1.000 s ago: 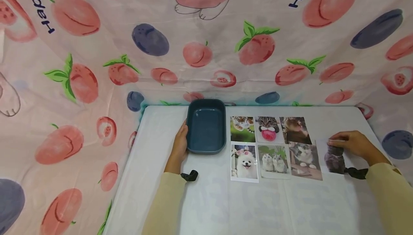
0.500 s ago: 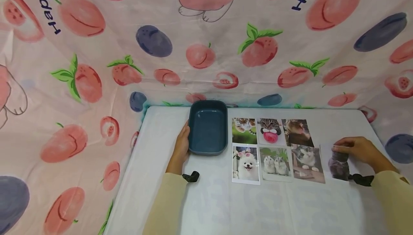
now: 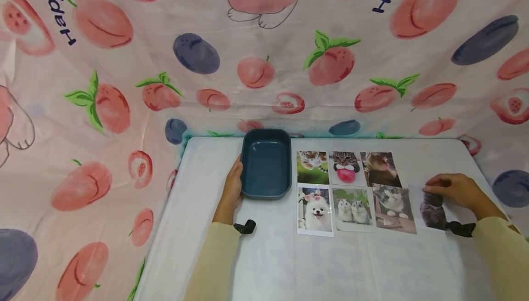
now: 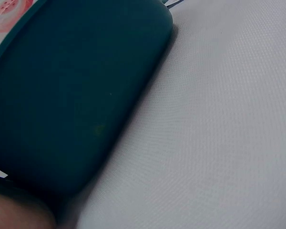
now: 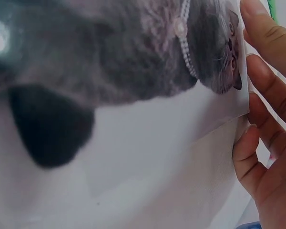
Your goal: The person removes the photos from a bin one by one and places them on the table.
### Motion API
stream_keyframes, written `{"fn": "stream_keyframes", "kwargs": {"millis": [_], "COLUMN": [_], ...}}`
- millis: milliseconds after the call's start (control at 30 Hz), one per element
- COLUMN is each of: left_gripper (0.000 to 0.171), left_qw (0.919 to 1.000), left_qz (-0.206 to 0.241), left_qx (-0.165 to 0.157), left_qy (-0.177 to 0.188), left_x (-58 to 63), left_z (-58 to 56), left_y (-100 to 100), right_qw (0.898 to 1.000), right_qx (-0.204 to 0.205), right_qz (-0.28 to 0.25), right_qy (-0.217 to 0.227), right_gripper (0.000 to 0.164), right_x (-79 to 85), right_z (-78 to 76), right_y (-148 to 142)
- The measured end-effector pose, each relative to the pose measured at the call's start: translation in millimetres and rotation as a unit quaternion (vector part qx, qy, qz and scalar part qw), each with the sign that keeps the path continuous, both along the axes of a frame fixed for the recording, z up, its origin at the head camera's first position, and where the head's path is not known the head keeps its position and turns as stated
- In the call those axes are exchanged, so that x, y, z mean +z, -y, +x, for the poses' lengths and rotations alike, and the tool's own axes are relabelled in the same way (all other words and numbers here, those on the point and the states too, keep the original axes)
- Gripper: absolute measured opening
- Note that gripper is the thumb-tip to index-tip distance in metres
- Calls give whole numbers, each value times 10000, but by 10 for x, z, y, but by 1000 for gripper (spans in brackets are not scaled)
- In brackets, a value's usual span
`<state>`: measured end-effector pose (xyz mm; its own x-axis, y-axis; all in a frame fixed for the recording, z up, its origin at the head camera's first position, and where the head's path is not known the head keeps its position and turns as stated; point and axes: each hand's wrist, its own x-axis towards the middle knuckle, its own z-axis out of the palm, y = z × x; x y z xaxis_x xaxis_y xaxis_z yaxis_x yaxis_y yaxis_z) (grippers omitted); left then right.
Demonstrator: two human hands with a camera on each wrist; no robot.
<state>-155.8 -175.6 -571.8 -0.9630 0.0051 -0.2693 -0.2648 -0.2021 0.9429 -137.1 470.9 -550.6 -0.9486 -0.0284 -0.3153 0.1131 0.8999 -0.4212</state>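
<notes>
My right hand (image 3: 456, 191) pinches the far edge of a photo card of a grey cat (image 3: 432, 211), at the right end of the cards. In the right wrist view, thumb and fingers (image 5: 271, 36) meet that edge by the cat's head. Against the left wall of a dark teal rectangular dish (image 3: 266, 165), my left hand (image 3: 233, 179) rests with its fingers along the side. The left wrist view shows the dish's wall (image 4: 81, 95) close up and part of a finger (image 4: 19, 212); the other left fingers are hidden there.
Several animal photo cards lie in two rows right of the dish: tiger (image 3: 313, 167), tabby (image 3: 345, 168), brown animal (image 3: 378, 167), white dog (image 3: 316, 211), two hamsters (image 3: 353, 210) and grey-white cat (image 3: 394, 209). A fruit-print cloth (image 3: 256, 108) hangs behind the white table (image 3: 289, 269).
My right hand has moved the grey cat card slightly toward me and to the right, more in line with the front row. The left hand and dish hold their place.
</notes>
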Motion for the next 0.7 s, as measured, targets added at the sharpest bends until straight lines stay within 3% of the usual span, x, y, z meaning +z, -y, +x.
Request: {"fn": "stream_keyframes", "kwargs": {"millis": [400, 533, 633, 700], "left_gripper": [60, 65, 64, 63], "left_qw": [9995, 9988, 9971, 9971], "left_qz": [-42, 169, 584, 565], "left_qx": [49, 141, 284, 364], "left_qy": [304, 432, 404, 346], "left_x": [27, 1, 38, 92], "left_z": [55, 62, 73, 91], "left_y": [-42, -17, 30, 73], "right_qw": [9982, 9970, 9910, 9856], "right_qx": [-575, -557, -261, -81], "right_qz": [-137, -15, 57, 145], "right_qy": [91, -545, -1313, -1682], "right_gripper": [77, 68, 59, 58], "right_x": [43, 169, 296, 383], "right_z": [1, -28, -66, -96], "right_y": [7, 201, 381, 486]}}
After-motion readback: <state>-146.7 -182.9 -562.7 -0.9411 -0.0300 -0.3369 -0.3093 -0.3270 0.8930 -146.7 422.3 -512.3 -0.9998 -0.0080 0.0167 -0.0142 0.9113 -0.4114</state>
